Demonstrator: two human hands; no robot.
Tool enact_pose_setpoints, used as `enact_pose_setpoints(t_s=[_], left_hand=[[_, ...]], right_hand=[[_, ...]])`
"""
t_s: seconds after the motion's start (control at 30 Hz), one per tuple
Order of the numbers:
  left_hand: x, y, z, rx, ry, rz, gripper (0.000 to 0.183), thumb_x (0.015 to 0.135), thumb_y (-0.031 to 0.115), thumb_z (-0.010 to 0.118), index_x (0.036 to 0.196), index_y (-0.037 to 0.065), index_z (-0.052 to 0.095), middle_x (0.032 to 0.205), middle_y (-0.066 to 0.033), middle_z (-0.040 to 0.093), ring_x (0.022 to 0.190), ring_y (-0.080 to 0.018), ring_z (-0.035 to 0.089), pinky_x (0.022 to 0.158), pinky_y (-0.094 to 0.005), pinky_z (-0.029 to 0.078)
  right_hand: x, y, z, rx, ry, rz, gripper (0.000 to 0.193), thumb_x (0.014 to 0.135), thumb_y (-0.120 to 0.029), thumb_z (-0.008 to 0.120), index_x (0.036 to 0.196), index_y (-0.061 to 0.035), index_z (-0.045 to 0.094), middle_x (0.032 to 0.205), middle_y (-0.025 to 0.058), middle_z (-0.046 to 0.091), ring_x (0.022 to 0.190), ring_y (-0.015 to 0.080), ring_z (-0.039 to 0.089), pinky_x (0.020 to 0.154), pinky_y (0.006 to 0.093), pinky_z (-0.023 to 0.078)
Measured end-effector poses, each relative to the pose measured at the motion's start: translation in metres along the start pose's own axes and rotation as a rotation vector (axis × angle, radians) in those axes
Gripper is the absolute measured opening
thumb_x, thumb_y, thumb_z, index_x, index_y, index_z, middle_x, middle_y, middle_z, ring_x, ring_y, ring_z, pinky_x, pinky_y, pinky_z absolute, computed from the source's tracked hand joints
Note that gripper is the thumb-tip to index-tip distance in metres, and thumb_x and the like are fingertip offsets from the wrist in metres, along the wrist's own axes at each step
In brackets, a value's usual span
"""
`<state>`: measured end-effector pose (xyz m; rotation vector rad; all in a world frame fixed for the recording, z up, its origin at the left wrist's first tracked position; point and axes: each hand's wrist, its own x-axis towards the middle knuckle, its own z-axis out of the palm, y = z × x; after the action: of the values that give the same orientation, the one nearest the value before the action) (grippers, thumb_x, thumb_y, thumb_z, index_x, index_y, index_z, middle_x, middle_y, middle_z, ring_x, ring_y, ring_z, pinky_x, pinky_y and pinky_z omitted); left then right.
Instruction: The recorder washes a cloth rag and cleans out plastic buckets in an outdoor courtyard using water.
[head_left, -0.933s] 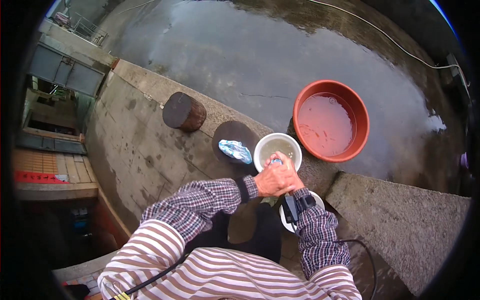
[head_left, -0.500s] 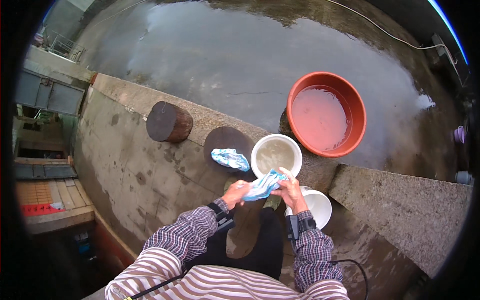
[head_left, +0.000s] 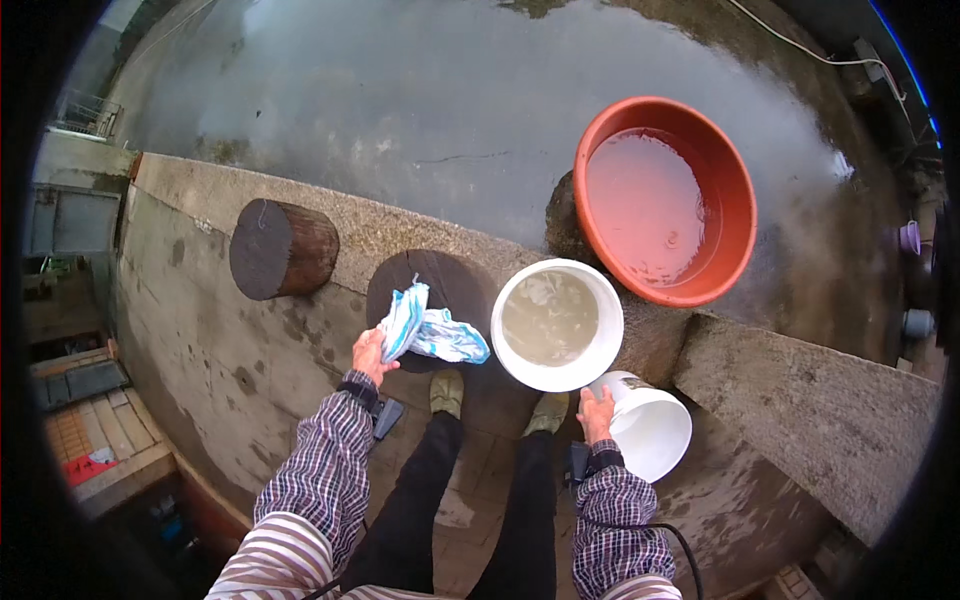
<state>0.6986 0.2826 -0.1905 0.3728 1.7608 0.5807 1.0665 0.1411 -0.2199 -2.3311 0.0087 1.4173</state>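
Note:
My left hand (head_left: 370, 356) is closed on a crumpled blue-and-white striped cloth (head_left: 405, 315), held at the near left edge of a dark round stump (head_left: 388, 285). A second blue-and-white cloth (head_left: 452, 338) lies on the stump, touching the held one. My right hand (head_left: 597, 413) holds no cloth. It hangs beside a white bucket (head_left: 663, 440) tipped on its side, its fingers slightly apart near the bucket's wall. Whether they touch it is unclear. An upright white bucket (head_left: 505, 365) of cloudy water stands between my hands, farther off.
A large orange-red basin (head_left: 735, 215) of water sits beyond the white buckets. Another wooden stump (head_left: 262, 250) stands to the left by a low concrete ledge (head_left: 450, 225). Wet ground (head_left: 400, 110) lies past the ledge. My shoes (head_left: 447, 393) are below the stump and bucket.
The cloth stretched between both hands has moved left to the stump in my left hand. My right hand has let go of it and dropped beside the tipped bucket. The view has shifted.

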Motion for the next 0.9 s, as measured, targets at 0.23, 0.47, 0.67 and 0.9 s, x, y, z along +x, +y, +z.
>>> enact_pose_setpoints(t_s=[0.23,0.47,0.67,0.9], left_hand=[[0.016,-0.017,0.019,0.211,0.257,-0.003,0.047,0.081,0.048,0.047,0.108,0.009,0.043,0.11,-0.0096,0.045,0.097,-0.0258,0.047,0.063,-0.0406,0.046],[0.032,-0.025,0.017,0.965,0.154,0.842,0.038,0.077,0.026,0.056,0.104,0.001,0.045,0.096,-0.0158,0.052,0.085,-0.0305,0.052,0.077,-0.0353,0.041],[0.035,0.011,0.025,0.909,0.034,0.775,0.03,0.074,0.013,0.055,0.101,0.002,0.049,0.098,-0.0187,0.052,0.092,-0.0325,0.049,0.081,-0.0378,0.039],[0.066,0.003,0.016,1.045,0.255,0.795,0.035,0.08,0.016,0.049,0.113,0.004,0.046,0.105,-0.0176,0.049,0.101,-0.0306,0.046,0.088,-0.035,0.036]], right_hand=[[0.048,0.041,-0.006,0.199,-0.12,0.038,0.078,0.078,-0.036,0.058,0.136,-0.0115,0.011,0.125,0.0137,0.037,0.107,0.028,0.043,0.07,0.0388,0.047],[0.071,0.041,0.01,0.479,-0.254,-0.042,0.064,0.075,-0.041,0.058,0.125,-0.0194,0.025,0.125,0.0071,0.035,0.114,0.0274,0.035,0.082,0.05,0.033],[0.072,0.05,0.012,0.443,-0.372,-0.007,0.065,0.075,-0.045,0.057,0.121,-0.0079,0.031,0.121,0.0086,0.039,0.112,0.0275,0.038,0.083,0.0473,0.035],[0.076,0.062,0.011,0.372,-0.452,-0.014,0.071,0.075,-0.052,0.054,0.124,-0.0062,0.031,0.122,0.0085,0.039,0.112,0.0269,0.037,0.084,0.0468,0.035]])
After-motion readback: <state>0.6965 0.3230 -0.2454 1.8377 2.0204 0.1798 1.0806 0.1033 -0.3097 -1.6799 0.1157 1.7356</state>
